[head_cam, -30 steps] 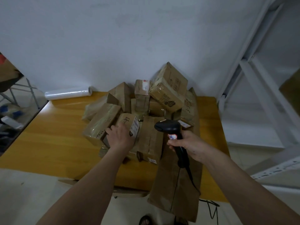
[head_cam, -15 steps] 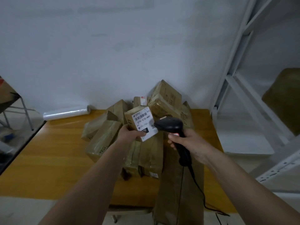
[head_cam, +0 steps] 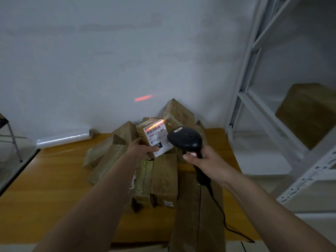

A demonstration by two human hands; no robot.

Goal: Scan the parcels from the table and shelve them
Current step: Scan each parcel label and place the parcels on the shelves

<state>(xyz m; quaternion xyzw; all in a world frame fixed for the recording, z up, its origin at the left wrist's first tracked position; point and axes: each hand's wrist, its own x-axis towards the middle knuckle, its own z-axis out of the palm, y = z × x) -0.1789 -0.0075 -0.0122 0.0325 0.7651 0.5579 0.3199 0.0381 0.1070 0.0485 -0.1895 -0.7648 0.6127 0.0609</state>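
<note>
Task stage: early, with the scan of one parcel under way.

Left hand (head_cam: 143, 150): grip closed round a small parcel (head_cam: 154, 138), raised above the pile with its white label (head_cam: 157, 137) turned toward the camera. Right hand (head_cam: 203, 160): fingers wrapped round the handle of a black scanner (head_cam: 184, 139), head aimed at the label from just beside it on the right.

Red scan line (head_cam: 154, 126): lying across the barcode at the top of the label, with the excess falling on the far wall (head_cam: 143, 97). Read possibly not yet registered; no confirmation visible.

Remaining: a pile of brown parcels (head_cam: 158, 179) in the middle of the wooden surface (head_cam: 45, 188), stacked loosely against the wall, none of them in hand. A long flat parcel (head_cam: 196, 215) overhanging the near edge.

Shelving: white rack (head_cam: 258, 113) to the right, well apart from the held parcel. One brown box (head_cam: 307, 113) resting on a rack level, blurred.

Left of the pile: roll of clear film (head_cam: 63, 139) at the far edge.

Outstanding: shelving of the held parcel, then scanning and shelving of the rest.
</note>
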